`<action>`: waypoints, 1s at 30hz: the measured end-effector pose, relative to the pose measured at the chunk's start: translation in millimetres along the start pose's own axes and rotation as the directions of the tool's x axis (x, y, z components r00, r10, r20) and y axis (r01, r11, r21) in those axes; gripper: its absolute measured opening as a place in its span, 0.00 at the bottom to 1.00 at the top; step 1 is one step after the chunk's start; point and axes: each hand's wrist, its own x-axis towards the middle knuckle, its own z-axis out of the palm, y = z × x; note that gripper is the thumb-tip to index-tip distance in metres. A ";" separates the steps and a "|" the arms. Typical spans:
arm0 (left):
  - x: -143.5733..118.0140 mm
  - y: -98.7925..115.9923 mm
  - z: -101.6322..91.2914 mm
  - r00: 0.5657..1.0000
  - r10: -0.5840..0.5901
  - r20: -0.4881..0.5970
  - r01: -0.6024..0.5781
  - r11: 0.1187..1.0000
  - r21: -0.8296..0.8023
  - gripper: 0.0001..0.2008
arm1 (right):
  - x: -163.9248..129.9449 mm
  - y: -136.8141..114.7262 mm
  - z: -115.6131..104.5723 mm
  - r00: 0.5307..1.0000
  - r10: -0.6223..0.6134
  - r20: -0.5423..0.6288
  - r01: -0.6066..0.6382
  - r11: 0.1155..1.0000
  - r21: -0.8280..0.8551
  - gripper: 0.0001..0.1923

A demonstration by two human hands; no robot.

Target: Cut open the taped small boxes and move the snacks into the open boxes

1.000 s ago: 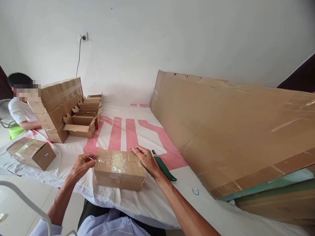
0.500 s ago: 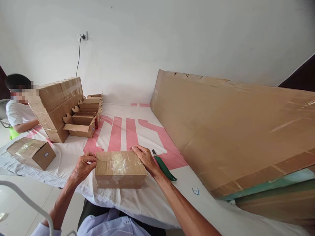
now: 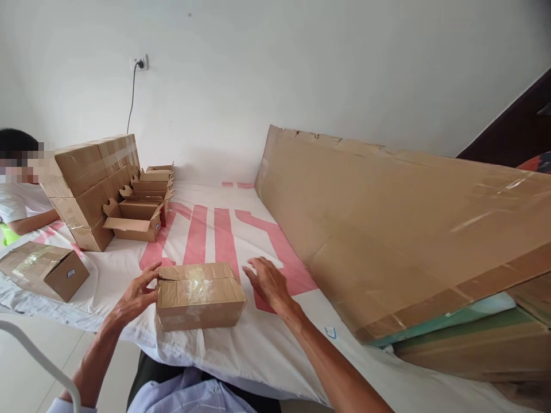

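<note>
A closed cardboard box (image 3: 200, 310) lies in front of me, with clear tape across the middle of its top. My left hand (image 3: 138, 291) is at its left end, thumb and fingers apart, the fingertips at or very near the edge; exact contact is hard to tell. Off the box's right end, my right hand (image 3: 269, 281) hovers over the cloth (image 3: 275, 355), fingers spread and holding nothing visible. The green-handled tool seen earlier does not show now; my right hand and forearm cover that area.
Taped boxes (image 3: 81, 166) are stacked at left, beside several open boxes (image 3: 135, 223). Another taped box (image 3: 45, 269) lies near the left edge. A large cardboard panel (image 3: 387, 229) bounds the right side. A person (image 3: 21, 201) sits at far left. A small label (image 3: 330, 332) lies on the cloth.
My right hand has come off the box's right end and spread its fingers. The left hand's grip has loosened. The green-handled tool has gone from sight, and the view has shifted slightly right.
</note>
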 end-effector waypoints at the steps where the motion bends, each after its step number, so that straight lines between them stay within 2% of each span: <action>1: 0.4 -2.5 1.5 1.000 0.009 0.004 -0.008 1.000 -0.022 0.23 | -6.1 12.7 -2.5 0.995 0.091 0.031 -0.085 0.983 -0.163 0.13; 3: 1.6 -8.2 4.6 0.999 0.035 0.007 -0.035 0.998 -0.060 0.24 | -17.7 34.7 -5.1 0.965 0.247 0.093 -0.195 0.905 -0.377 0.14; 5: 2.4 -13.5 7.3 0.998 0.057 -0.001 -0.057 0.995 -0.078 0.25 | -26.2 49.9 -4.8 0.940 0.311 0.138 -0.221 0.867 -0.446 0.16; 9: 1.5 -18.8 10.5 0.999 0.043 -0.005 -0.043 0.995 -0.089 0.25 | -29.9 63.0 -3.6 0.931 0.331 0.154 -0.248 0.882 -0.401 0.15; 11: 0.4 -18.0 11.7 0.999 0.041 0.004 -0.040 0.995 -0.095 0.25 | -27.7 61.5 -8.1 0.941 0.328 0.086 -0.286 0.904 -0.317 0.17; 13: -0.4 -15.2 12.8 0.998 0.060 0.023 -0.057 0.993 -0.099 0.24 | -26.0 51.8 -18.2 0.965 0.260 -0.031 -0.262 0.959 -0.109 0.20; 15: -0.8 -10.6 13.9 0.996 0.082 0.046 -0.077 0.992 -0.103 0.24 | -26.9 31.5 -33.6 0.988 0.136 -0.070 -0.122 0.975 0.184 0.21; 16: -0.8 -7.8 14.3 0.994 0.090 0.057 -0.084 0.991 -0.102 0.24 | -28.2 17.6 -42.4 0.998 0.061 -0.035 -0.046 0.945 0.323 0.23; 17: -0.8 -4.9 14.7 0.993 0.092 0.068 -0.085 0.991 -0.101 0.24 | -29.9 1.9 -51.4 0.998 -0.032 0.048 0.007 0.899 0.438 0.24; 18: -0.8 -2.1 14.9 0.993 0.092 0.077 -0.084 0.992 -0.098 0.24 | -31.4 -14.6 -60.1 0.982 -0.131 0.135 0.044 0.857 0.513 0.25; 20: -0.8 2.6 15.1 0.992 0.086 0.091 -0.078 0.993 -0.084 0.23 | -33.0 -46.1 -74.5 0.918 -0.307 0.250 0.115 0.811 0.573 0.23; 23: -0.5 4.2 14.6 0.992 0.084 0.097 -0.079 0.995 -0.056 0.23 | -28.4 -77.9 -85.7 0.841 -0.440 0.315 0.194 0.788 0.584 0.20; 30: 0.2 -5.1 11.6 0.991 0.096 0.089 -0.095 0.995 -0.016 0.24 | -8.2 -94.0 -92.8 0.762 -0.531 0.370 0.348 0.818 0.457 0.15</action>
